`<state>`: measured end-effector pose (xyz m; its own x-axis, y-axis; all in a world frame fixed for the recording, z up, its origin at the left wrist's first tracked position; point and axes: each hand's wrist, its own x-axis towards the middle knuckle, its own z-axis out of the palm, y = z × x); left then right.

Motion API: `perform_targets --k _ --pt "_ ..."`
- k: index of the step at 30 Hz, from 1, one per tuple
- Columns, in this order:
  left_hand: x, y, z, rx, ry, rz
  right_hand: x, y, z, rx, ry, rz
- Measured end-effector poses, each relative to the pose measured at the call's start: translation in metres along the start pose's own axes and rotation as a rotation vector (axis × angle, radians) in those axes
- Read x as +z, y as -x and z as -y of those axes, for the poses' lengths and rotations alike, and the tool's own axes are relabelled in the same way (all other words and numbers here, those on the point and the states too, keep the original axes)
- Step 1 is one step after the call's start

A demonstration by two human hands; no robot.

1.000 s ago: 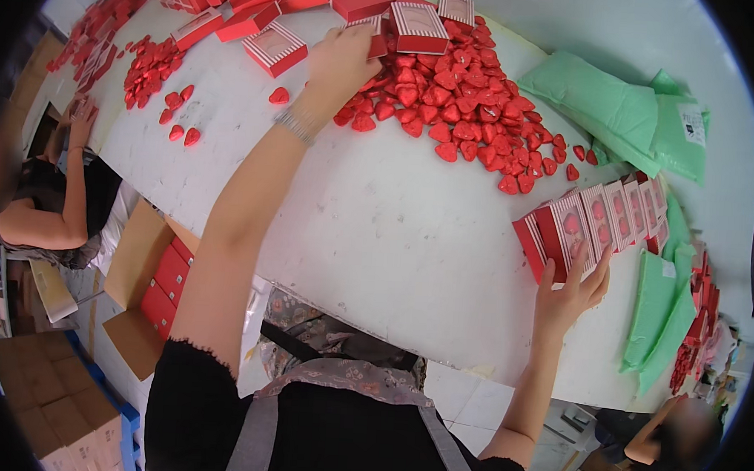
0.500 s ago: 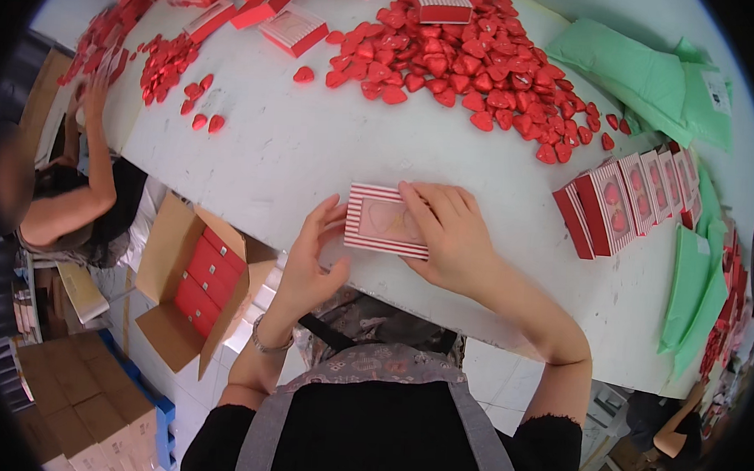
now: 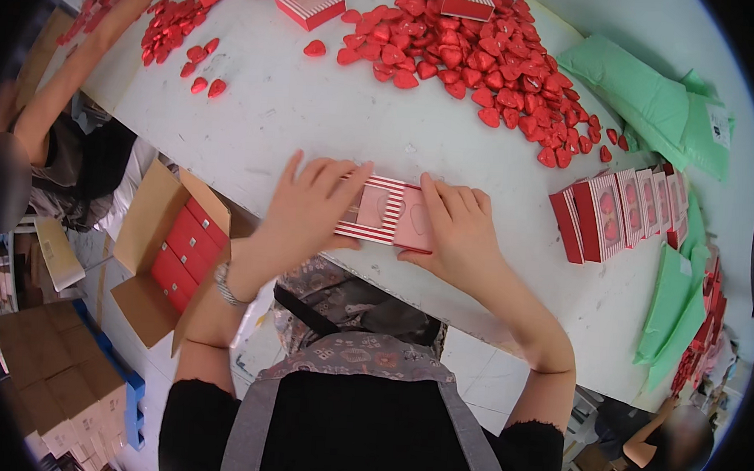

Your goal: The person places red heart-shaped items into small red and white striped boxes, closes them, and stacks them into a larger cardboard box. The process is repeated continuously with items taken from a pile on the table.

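Just above the near edge of the table, both my hands grip a small gift box. My left hand [image 3: 303, 204] is closed around the left end of its red-and-white striped sleeve [image 3: 392, 204], which has a clear window. From the sleeve's right end sticks out a pink inner tray [image 3: 414, 219] with a heart-shaped hollow. Fingers and thumb of my right hand [image 3: 462, 231] pinch the outer end of that tray. No chocolate shows in the visible part of the tray. Beyond my hands lies a large heap of red foil-wrapped hearts [image 3: 488, 71].
Several striped boxes [image 3: 604, 215] lean in a row at right, beside green plastic packages [image 3: 649, 92]. More boxes [image 3: 311, 3] lie at the far side. A carton of red boxes [image 3: 152, 215] stands below the table's left edge. A co-worker's arm [image 3: 84, 58] reaches over the far left.
My left hand has come onto the sleeve, and my right hand has moved to the right end. The pink tray now sticks out of the sleeve. The co-worker's arm reaches farther across.
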<state>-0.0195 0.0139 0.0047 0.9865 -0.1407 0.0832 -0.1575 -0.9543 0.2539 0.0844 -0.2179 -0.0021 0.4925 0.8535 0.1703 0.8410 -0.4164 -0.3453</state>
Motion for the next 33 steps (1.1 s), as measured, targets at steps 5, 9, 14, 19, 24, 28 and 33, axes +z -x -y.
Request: perform_targets --k 5,9,14,19,24,28,33 --pt "-0.007 0.003 -0.001 0.008 -0.068 -0.019 0.0 -0.002 0.0 -0.037 -0.029 -0.03" --pt "0.006 -0.012 -0.013 0.079 0.016 -0.061 0.0 -0.026 -0.048 0.016 -0.259 -0.189" --pt "0.008 -0.013 -0.01 0.118 0.055 -0.105 0.004 -0.066 -0.115 0.251 0.163 -0.421" --pt "0.006 -0.018 -0.007 0.137 0.101 -0.125 -0.047 -0.05 -0.028 0.263 -0.555 -0.022" --pt "0.011 -0.024 -0.004 0.164 0.18 -0.163 -0.03 -0.068 -0.005 -0.11 -0.408 0.217" --pt "0.011 -0.023 -0.004 0.144 0.209 -0.209 -0.009 -0.055 -0.005 -0.068 -0.415 -0.002" --pt "0.013 -0.022 -0.004 0.146 0.196 -0.249 0.012 -0.029 0.0 -0.222 -0.096 -0.302"
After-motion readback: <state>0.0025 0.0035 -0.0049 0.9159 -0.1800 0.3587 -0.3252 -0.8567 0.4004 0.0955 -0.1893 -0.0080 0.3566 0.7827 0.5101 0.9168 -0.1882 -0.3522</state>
